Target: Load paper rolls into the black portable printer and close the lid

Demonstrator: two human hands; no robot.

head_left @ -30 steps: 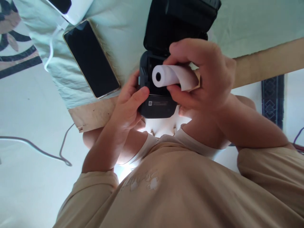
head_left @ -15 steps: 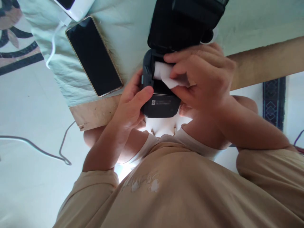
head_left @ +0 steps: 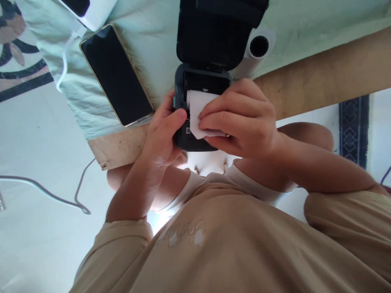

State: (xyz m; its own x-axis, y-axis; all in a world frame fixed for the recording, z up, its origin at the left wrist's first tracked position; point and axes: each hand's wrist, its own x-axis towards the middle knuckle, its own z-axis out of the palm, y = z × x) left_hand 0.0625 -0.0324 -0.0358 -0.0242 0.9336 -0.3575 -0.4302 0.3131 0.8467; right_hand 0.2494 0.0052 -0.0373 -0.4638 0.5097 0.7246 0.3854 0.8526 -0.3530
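Observation:
A small dark label printer [head_left: 181, 87] with its black lid [head_left: 210, 34] swung up sits at the near edge of the table. My left hand [head_left: 165, 132] grips the printer's left side, thumb on the rim. White paper [head_left: 198, 110] comes out of the printer's inner bay and hangs over its front. My right hand [head_left: 244, 118] pinches this paper between thumb and fingers. The fingers cover the right part of the paper and the printer's front corner. How the paper sits inside the bay is partly hidden.
A phone [head_left: 117, 75] lies on the green cloth [head_left: 146, 40] to the left, near a white device [head_left: 94, 16] with a white cable [head_left: 64, 67]. Right behind the printer stands a white paper roll [head_left: 255, 55] with a dark core. A bare wooden edge [head_left: 320, 69] borders the table.
My right hand has drawn the paper toward me, over the printer's front. The printer and its lid have shifted left in view, and the paper roll behind now shows.

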